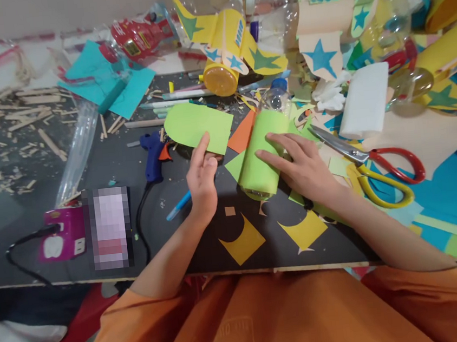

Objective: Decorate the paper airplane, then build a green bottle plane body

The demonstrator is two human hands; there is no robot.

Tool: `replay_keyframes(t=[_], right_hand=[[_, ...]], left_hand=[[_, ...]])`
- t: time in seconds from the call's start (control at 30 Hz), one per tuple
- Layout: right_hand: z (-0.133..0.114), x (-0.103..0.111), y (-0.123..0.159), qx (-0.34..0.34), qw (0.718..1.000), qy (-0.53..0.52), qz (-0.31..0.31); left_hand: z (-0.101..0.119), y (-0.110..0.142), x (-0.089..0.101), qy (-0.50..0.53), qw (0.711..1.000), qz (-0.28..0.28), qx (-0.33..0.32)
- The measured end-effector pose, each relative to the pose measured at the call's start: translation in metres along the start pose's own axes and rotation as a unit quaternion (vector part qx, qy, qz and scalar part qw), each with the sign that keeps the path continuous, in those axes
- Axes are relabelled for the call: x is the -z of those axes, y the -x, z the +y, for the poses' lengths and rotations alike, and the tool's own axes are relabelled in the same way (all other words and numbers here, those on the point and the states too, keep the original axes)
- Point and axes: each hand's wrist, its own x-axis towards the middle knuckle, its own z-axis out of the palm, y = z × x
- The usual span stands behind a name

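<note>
Between the thumb and fingers of my left hand [204, 181] is a lime-green paper piece [199, 124], rounded at its left end and straight at the right. My right hand [303, 166] rests with spread fingers on a plastic bottle [265, 151] wrapped in the same green paper. This bottle lies tilted on the dark table, its blue cap [279, 84] pointing away from me. An orange paper scrap [243, 132] lies between the two green things. Scissors [359, 154] with one red and one yellow handle lie open to the right of my right hand.
A blue glue gun [154, 154] with a cord lies left of my left hand. Farther left are a purple power box [61, 235] and a blurred-out phone [110, 227]. Yellow paper offcuts [244, 241] lie near the front edge. A yellow-wrapped bottle [223, 46] stands behind.
</note>
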Motion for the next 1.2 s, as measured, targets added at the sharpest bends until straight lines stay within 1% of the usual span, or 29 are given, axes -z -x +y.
replay_keyframes(t=[0.1,0.17,0.23,0.3,0.37,0.43,0.5,0.57,0.6,0.67,0.73,0.8,0.9,0.93,1.0,1.1,1.13,1.2], right_hand=[[0.006,-0.001,0.003,-0.036,0.998,-0.059,-0.012],[0.008,0.001,0.004,-0.061,0.993,-0.104,-0.002],[0.008,0.005,0.006,-0.098,0.987,-0.126,0.018],[0.004,0.009,0.009,-0.135,0.982,-0.123,0.044],[-0.002,0.013,0.014,-0.155,0.979,-0.12,0.065],[-0.008,0.014,0.017,-0.14,0.98,-0.121,0.073],[-0.014,0.012,0.02,-0.098,0.985,-0.124,0.064],[-0.017,0.009,0.02,-0.06,0.99,-0.118,0.054],[-0.017,0.007,0.02,-0.055,0.991,-0.114,0.051],[-0.012,0.003,0.02,-0.077,0.99,-0.106,0.042],[-0.003,0.001,0.02,-0.123,0.986,-0.109,0.036],[0.008,0.001,0.02,-0.16,0.979,-0.116,0.048],[0.021,0.003,0.022,-0.195,0.97,-0.105,0.097],[0.024,0.003,0.024,-0.211,0.966,-0.1,0.111],[0.027,0.003,0.026,-0.254,0.953,-0.095,0.135],[0.031,0.0,0.029,-0.314,0.93,-0.101,0.163],[0.033,-0.002,0.03,-0.33,0.922,-0.105,0.17],[0.036,-0.004,0.029,-0.355,0.907,-0.116,0.195]], left_hand=[[0.0,-0.001,-0.001,0.036,0.999,-0.005,0.016],[0.0,-0.002,-0.002,0.038,0.999,-0.01,0.02],[0.003,-0.003,-0.002,0.033,0.999,-0.01,0.025],[0.007,-0.003,-0.003,0.019,0.999,-0.005,0.028],[0.014,-0.004,-0.003,-0.008,1.0,0.002,0.019],[0.021,-0.005,-0.003,-0.04,0.999,0.002,-0.003],[0.028,-0.006,-0.002,-0.07,0.997,0.002,-0.027],[0.031,-0.009,0.0,-0.093,0.994,0.014,-0.046],[0.032,-0.009,0.0,-0.104,0.993,0.026,-0.053],[0.031,-0.011,0.001,-0.117,0.99,0.052,-0.065],[0.029,-0.011,0.001,-0.121,0.988,0.064,-0.069],[0.027,-0.01,0.0,-0.115,0.99,0.05,-0.058],[0.029,-0.007,-0.001,-0.114,0.993,-0.004,-0.03],[0.03,-0.006,-0.001,-0.123,0.992,-0.023,-0.029],[0.033,-0.005,-0.001,-0.157,0.985,-0.059,-0.049],[0.031,-0.005,0.0,-0.221,0.964,-0.116,-0.096],[0.029,-0.005,0.0,-0.242,0.956,-0.126,-0.11],[0.025,-0.005,-0.001,-0.284,0.941,-0.124,-0.136]])
